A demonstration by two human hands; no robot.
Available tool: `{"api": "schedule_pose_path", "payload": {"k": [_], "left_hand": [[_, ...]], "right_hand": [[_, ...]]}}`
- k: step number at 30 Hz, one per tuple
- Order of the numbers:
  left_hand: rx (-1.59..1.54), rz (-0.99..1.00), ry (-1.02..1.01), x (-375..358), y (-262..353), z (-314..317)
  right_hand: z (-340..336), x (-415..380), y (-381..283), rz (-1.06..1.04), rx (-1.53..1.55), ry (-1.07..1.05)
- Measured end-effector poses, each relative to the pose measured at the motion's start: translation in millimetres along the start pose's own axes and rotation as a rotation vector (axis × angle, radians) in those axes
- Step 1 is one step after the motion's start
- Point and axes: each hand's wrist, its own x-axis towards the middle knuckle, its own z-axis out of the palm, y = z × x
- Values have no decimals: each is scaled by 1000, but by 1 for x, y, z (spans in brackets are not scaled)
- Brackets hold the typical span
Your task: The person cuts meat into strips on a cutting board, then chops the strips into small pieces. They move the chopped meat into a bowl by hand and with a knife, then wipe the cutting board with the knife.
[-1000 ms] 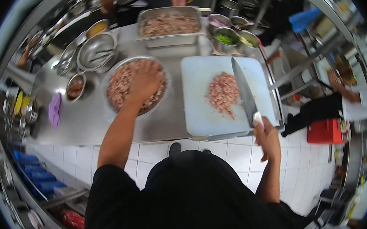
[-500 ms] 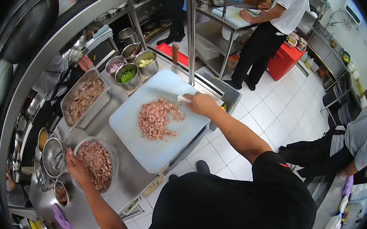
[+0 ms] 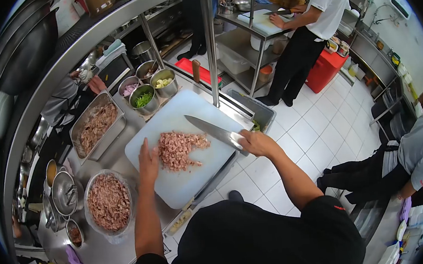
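My right hand [image 3: 256, 143] grips a large kitchen knife [image 3: 214, 131], its broad blade pointing up and left over the right part of the white cutting board [image 3: 176, 188]. Chopped pink meat [image 3: 175, 151] lies in a heap on the board. At the heap's left side is my left hand [image 3: 148, 160], fingers extended and holding nothing. A bowl of chopped meat [image 3: 108, 201], lined with clear plastic, stands to the left of the board. Behind it sits a deep metal tray [image 3: 125, 120] holding more meat.
Metal pots with green pieces [image 3: 143, 99], yellowish pieces [image 3: 164, 82] and purple pieces [image 3: 130, 89] stand behind the board. A metal post [image 3: 210, 46] rises beyond it. One person [image 3: 321, 11] works at another board; another person [image 3: 414, 154] is at the right.
My left hand has moved from the meat bowl rightward to the board. My right hand has shifted right and toward me, and the knife blade now shows clearly, angled away from the heap.
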Motion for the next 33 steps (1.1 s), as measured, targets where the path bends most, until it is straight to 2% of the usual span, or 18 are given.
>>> {"api": "schedule_pose_path", "payload": {"k": [1, 4, 6, 8, 10, 13, 15, 18, 22, 24, 27, 30, 33], "left_hand": [[52, 7, -11, -1, -6, 10], [-174, 97, -28, -24, 16, 12], [-674, 144, -80, -39, 39, 14], [-291, 325, -63, -57, 51, 13], [-3, 326, -117, -74, 67, 12], [192, 274, -90, -65, 76, 22], [244, 249, -38, -50, 79, 35], [253, 333, 52, -30, 79, 53], [217, 311, 100, -27, 97, 54], [199, 279, 140, -28, 107, 52], [153, 216, 198, -24, 99, 60], [62, 254, 258, -20, 91, 63], [-12, 335, 430, -28, 97, 63]], "right_hand": [[3, -6, 7, 44, 57, -21], [-12, -35, -10, 250, 337, -96], [0, -39, 2, 310, 400, -58], [15, -38, 10, 362, 434, -78], [23, -41, -5, 378, 481, -29], [20, -43, -34, 408, 417, -98], [32, -45, -39, 339, 423, -110], [46, -45, -52, 262, 413, -157], [75, -44, -69, 170, 493, -165], [81, -42, -83, 139, 438, -191], [91, -38, -93, 163, 479, -241], [92, -38, -101, 174, 515, -261], [86, -50, -103, 202, 559, -279]]}}
